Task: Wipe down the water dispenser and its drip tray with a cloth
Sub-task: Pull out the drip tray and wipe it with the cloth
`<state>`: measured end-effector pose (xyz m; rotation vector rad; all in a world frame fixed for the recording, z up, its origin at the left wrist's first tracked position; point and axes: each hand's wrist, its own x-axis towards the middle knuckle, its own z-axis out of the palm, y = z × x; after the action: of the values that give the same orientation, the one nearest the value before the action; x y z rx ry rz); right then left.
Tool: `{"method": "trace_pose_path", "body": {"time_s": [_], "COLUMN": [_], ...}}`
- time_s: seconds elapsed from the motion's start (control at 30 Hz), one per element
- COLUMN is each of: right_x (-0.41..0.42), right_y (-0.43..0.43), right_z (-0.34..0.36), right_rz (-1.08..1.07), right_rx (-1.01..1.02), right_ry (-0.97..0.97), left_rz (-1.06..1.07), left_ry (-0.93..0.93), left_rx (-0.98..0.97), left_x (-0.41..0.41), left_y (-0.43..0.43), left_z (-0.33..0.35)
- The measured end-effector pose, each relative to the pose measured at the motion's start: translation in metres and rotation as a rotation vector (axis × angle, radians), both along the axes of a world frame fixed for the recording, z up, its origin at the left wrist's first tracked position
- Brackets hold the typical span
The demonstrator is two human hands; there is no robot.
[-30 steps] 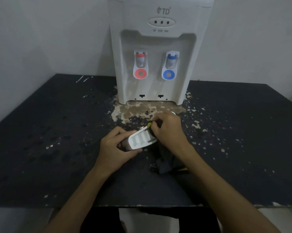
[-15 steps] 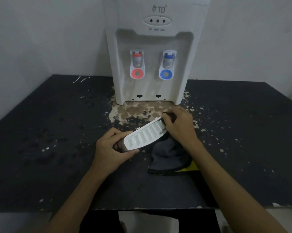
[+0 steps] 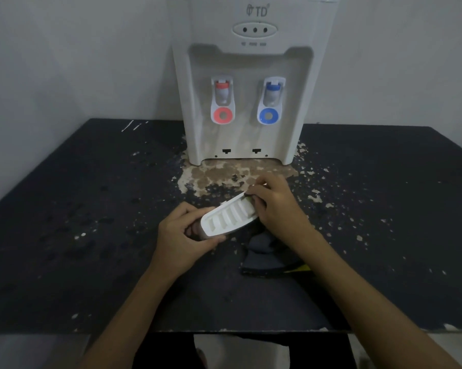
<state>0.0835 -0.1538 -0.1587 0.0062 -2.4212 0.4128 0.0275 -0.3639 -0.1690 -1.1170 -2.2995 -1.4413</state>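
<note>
Black, chipped and flecked with pale spots, the table (image 3: 65,262) fills the near view, and both forearms reach out over its front edge. Nearest lies the loose part of the cloth (image 3: 261,251), dark grey with a yellow-green hem, bunched on the table under the right wrist. It trails there probably because only one corner is needed for rubbing.

Just beyond, the left hand (image 3: 182,235) grips the near end of the white tray (image 3: 228,217). The thumb lies along the lower edge and the fingers curl round behind, clamped on it. The tray is off the dispenser and held clear of the table, slanting away to the right with its ribbed face turned up. That seems to be to brace it and bring the grooves into view.

At the far end of the tray, the right hand (image 3: 275,206) arches over the corner, knuckles up, wrist bent down. Its fingers are curled together and pinch a fold of cloth against the rim, where a sliver of yellow-green shows. How much cloth sits under the palm cannot be told. I judge this to be the tray-wiping step, working the last corner.

Past the hands a bare, brownish patch (image 3: 216,174) marks where the paint has peeled. Behind it the dispenser (image 3: 254,62) stands upright against the wall (image 3: 65,49). It has a red tap (image 3: 222,94) and a blue tap (image 3: 272,93), and two empty slots (image 3: 226,151) at its foot, probably where the tray hooks in.
</note>
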Motion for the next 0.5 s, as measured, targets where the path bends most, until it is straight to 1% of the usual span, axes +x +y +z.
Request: {"method": "trace_pose_path", "body": {"time_s": [0.07,0.2,0.27,0.33,0.43,0.5], "right_x": [-0.003,-0.01,-0.012,-0.016,-0.022,-0.023], "right_y": [0.01,0.017,0.016,0.02,0.036,0.045], "right_z": [-0.001,-0.002,0.0,0.003,0.007,0.006], "right_rz": [-0.053,-0.066,-0.075,-0.141,-0.288,-0.35], "right_rx": [0.025,0.043,-0.035,-0.13,-0.209,-0.231], "right_ry": [-0.015,-0.042,-0.009,0.017,-0.04,-0.096], "left_rz": [0.003,0.015,0.018,0.02,0.019,0.019], "left_ry": [-0.002,-0.008,-0.01,-0.008,-0.006,-0.007], "left_rx": [0.006,0.007,0.002,-0.002,-0.004,-0.002], "left_x": [0.0,-0.001,-0.001,0.0,0.0,0.001], "left_y": [0.0,0.002,0.003,0.003,0.003,0.003], "left_z": [0.0,0.001,0.001,0.001,0.0,0.0]}}
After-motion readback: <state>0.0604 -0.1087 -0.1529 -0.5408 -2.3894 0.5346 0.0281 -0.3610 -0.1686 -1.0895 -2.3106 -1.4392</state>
